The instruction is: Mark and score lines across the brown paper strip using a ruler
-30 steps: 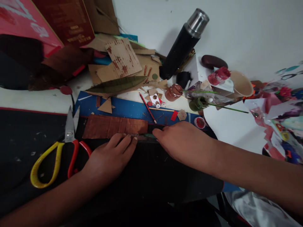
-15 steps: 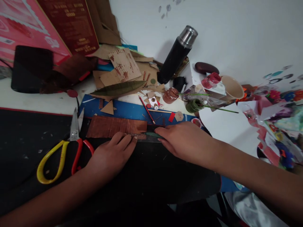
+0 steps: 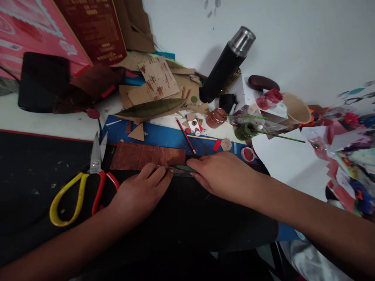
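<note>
A flat strip of brown-painted cardboard (image 3: 137, 154) lies on the black mat. Along its lower edge runs a clear strip that looks like a ruler (image 3: 183, 174), partly covered by my fingers. My left hand (image 3: 143, 191) is closed, with bent fingers pressing down on the clear ruler and the cardboard's edge. A slim green knife-like tool (image 3: 182, 168) is pinched in my right hand (image 3: 218, 171), its tip pointing left close to my left fingertips. Its exact kind is partly hidden by the hand. Scissors (image 3: 95, 166) with yellow and red handles lie partly spread left of my left hand.
Behind the cardboard are a long green leaf (image 3: 152, 108), a red pencil (image 3: 186, 136), cardboard scraps and paint jars (image 3: 216, 118). A black thermos (image 3: 225, 64) stands near the wall. White paper (image 3: 281, 156) and colourful craft pieces lie at the right.
My right hand and the green tool have moved left along the cardboard's edge, closer to my left hand. The left hand stays pressed in place. The view has shifted slightly.
</note>
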Motion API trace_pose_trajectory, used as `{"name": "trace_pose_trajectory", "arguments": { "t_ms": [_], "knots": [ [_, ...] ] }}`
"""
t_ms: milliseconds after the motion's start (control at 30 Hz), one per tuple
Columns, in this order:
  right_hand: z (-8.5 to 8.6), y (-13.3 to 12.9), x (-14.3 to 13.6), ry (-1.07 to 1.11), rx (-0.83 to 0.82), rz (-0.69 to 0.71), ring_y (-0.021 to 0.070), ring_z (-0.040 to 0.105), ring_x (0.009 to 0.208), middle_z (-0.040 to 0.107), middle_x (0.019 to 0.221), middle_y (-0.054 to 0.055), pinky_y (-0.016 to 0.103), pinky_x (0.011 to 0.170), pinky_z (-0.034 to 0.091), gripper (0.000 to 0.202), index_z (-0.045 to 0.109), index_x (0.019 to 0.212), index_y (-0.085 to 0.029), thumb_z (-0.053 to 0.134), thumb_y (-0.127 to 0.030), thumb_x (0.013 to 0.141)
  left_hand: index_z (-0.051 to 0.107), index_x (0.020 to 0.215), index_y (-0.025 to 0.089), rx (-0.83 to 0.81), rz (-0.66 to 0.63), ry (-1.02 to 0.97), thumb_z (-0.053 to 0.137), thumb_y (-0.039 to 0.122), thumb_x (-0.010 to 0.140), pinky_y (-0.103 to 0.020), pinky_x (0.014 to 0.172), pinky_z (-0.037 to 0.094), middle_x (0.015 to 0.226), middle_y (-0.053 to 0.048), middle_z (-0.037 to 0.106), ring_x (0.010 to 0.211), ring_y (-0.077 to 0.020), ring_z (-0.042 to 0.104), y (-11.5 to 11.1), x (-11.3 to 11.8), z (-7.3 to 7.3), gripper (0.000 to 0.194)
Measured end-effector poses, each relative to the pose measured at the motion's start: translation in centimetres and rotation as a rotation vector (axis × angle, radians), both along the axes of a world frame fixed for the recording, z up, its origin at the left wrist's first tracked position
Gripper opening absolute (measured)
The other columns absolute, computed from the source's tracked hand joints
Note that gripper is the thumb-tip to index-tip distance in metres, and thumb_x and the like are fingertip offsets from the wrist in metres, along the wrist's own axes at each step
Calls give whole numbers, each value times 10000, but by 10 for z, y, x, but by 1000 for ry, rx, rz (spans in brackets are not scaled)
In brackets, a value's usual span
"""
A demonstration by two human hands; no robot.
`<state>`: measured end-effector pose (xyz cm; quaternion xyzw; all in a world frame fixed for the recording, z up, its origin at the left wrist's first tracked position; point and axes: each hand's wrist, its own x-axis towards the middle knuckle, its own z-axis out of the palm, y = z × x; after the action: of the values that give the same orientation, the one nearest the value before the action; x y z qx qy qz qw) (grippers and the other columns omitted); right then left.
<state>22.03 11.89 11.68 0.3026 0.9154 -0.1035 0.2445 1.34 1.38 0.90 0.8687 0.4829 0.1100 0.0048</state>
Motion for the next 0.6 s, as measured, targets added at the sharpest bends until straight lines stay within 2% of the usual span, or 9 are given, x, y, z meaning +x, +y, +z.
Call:
{"name": "trace_pose_trajectory", "arguments": {
  "t_ms": [333,467,600],
  "knots": [
    [-2,5,-5,-5,-12,28,220,717,734,792,893,75,314,552,285,138,693,1096,-178,591,-190,1004,710,1216,110,57,-7,13,518,4,900,-323,701,578,1073,-128,711,972,-271,620,1,2,-1,385],
    [0,9,-13,-15,-3,57,240,721,734,787,825,81,316,574,338,185,718,1120,-173,606,-163,973,711,1194,99,57,-17,24,521,-1,889,-321,668,573,1043,-126,711,957,-273,626,1,2,-1,373],
    [1,8,-20,-30,13,66,252,714,712,765,745,89,322,590,386,209,745,1066,-175,603,-107,930,692,1229,107,43,-18,37,524,1,898,-312,665,573,1080,-126,708,977,-266,634,0,2,1,386]
  ]
}}
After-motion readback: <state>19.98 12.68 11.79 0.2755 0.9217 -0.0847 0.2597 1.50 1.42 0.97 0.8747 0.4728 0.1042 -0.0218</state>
